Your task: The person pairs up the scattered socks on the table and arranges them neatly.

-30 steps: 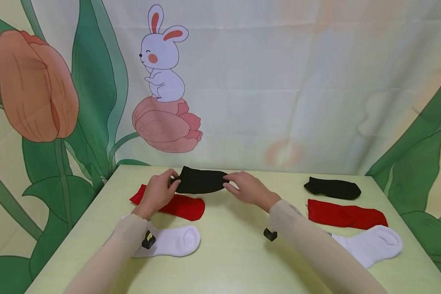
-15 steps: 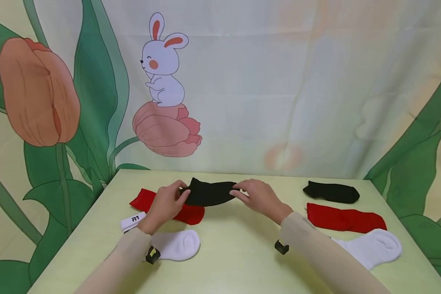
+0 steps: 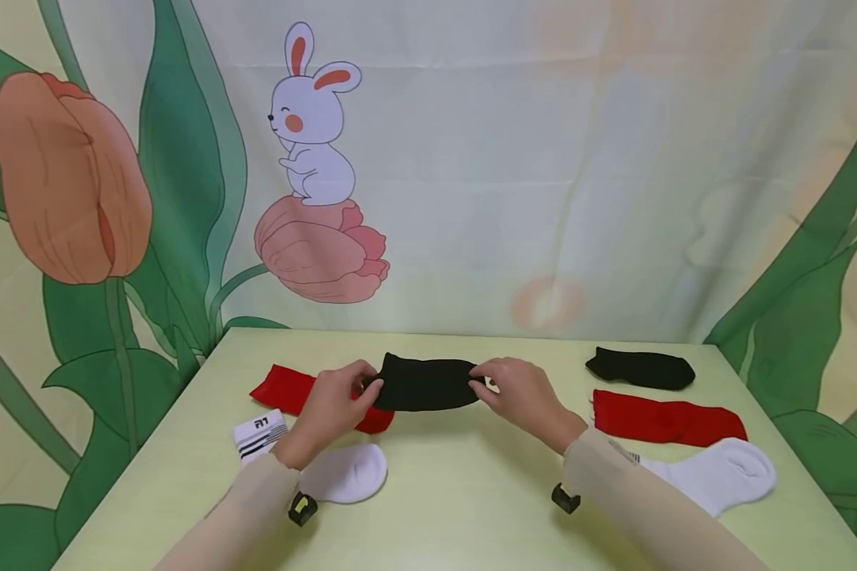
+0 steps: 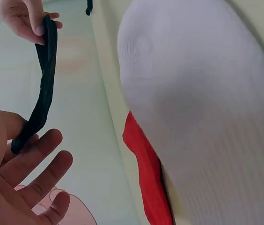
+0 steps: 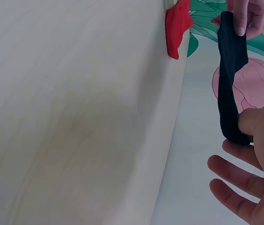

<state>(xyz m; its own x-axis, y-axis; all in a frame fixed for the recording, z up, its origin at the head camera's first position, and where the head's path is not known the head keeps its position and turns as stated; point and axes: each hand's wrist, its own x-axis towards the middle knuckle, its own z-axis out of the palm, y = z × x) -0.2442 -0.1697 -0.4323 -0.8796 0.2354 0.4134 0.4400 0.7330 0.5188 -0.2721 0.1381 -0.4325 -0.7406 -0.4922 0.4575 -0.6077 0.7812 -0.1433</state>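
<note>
A black ankle sock (image 3: 428,385) is stretched level between my two hands, raised above the table. My left hand (image 3: 334,404) pinches its cuff end between thumb and forefinger, the other fingers spread in the left wrist view. At the opposite end, my right hand (image 3: 530,398) pinches the toe between thumb and forefinger. From the right wrist side the sock (image 5: 230,79) appears as a narrow dark strip. Beneath and behind my left hand lies a red sock (image 3: 286,390), partly hidden. A white sock (image 3: 346,473) with a striped cuff lies nearer, partly covered by my left forearm.
On the right of the table (image 3: 464,507) lie another black sock (image 3: 641,369), another red sock (image 3: 667,418) and another white sock (image 3: 728,474), the last partly behind my right sleeve. A printed curtain (image 3: 457,198) hangs behind the table's far edge.
Both hands have carried the black sock to the right and nearer to me, still stretched between them. The left-hand white sock's cuff has come into sight.
</note>
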